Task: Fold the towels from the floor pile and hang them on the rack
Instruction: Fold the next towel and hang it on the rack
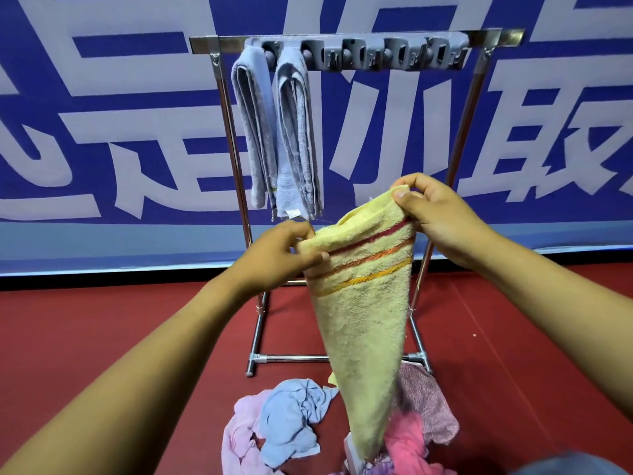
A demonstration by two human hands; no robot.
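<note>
Left hand (281, 255) curled, fingers and thumb pinching one upper corner of a pale yellow terry towel with red, orange and yellow stripes (363, 323). Right hand (435, 214) raised higher, thumb and fingertips pinching the other upper corner. Top edge of the yellow towel slanting up from left hand to right, stripes following the same slant just below it. Long axis near vertical: cloth hanging from both hands in mid-air and narrowing to a point that aims down, tip reaching into the pile below. Both forearms bare, stretched forward from the lower corners of the view.

Directly beneath, a loose pile of crumpled towels on the floor (329, 430): light blue (291, 416) over pale pink at left, speckled mauve and bright pink at right. Dark red floor (102, 337) under everything.

Behind the hands, a chrome tubular drying rack with a grey plastic clip bar along its top rail (373, 53). Two folded pale blue-grey towels (277, 132) hanging side by side from the leftmost clips, long axes vertical, lower ends pointing down and stopping just above the left hand. Remaining clips to the right bare. Rack feet standing just behind the pile.

Farther back, a blue banner with large white characters (102, 114) covering the wall.
</note>
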